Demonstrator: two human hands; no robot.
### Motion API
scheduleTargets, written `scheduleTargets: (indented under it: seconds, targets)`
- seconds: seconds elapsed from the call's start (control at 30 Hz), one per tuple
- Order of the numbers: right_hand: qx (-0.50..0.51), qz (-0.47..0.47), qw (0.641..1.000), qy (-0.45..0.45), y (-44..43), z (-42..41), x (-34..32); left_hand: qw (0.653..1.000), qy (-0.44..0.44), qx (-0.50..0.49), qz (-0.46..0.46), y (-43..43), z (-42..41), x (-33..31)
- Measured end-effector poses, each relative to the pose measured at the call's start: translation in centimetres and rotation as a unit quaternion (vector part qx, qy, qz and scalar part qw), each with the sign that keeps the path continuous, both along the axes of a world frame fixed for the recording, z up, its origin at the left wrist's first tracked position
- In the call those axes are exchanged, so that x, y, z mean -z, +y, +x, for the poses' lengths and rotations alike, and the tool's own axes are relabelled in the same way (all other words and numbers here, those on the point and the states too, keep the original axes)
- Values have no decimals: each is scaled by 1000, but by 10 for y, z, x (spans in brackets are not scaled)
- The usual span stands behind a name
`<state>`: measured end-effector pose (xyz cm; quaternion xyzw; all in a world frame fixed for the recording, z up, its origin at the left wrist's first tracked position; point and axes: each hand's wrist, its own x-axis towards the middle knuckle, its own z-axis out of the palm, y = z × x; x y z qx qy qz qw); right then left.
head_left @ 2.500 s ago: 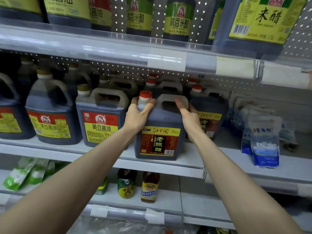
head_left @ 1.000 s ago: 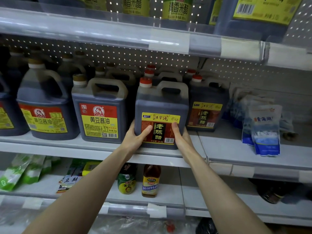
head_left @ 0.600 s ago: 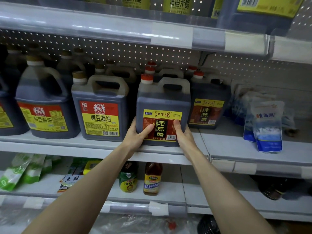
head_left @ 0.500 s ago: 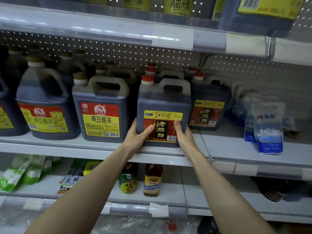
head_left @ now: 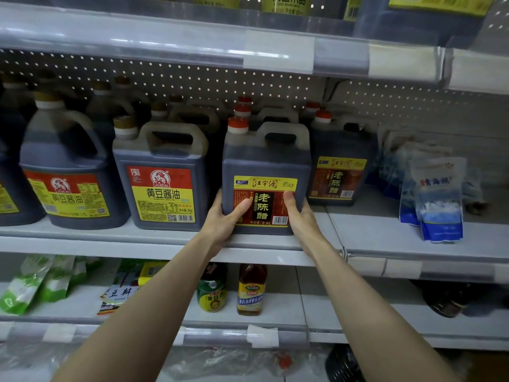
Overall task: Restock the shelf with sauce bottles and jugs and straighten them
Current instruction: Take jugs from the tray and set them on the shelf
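Dark vinegar jug [head_left: 265, 164] — base between fingers [head_left: 243, 206] of left hand [head_left: 223, 224], right hand [head_left: 303, 219]

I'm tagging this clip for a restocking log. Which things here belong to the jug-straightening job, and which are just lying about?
In the job: front vinegar jug, gripped low by left hand and right hand; neighbouring vinegar jug; soy sauce jugs; shelf.
Lying about: blue-and-white bags; green packets one level down.
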<state>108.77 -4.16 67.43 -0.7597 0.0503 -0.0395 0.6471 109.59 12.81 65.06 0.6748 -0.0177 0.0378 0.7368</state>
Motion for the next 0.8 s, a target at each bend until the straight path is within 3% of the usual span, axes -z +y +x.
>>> scheduleTargets:
  seconds: [0.5,0.8]
  targets:
    - [8,11,1000,0,1,1,1,999,16,7,27,2,-2,-6]
    - [13,-1,999,-46,2,-26,-5,997,22,13,79,21,-34,-24]
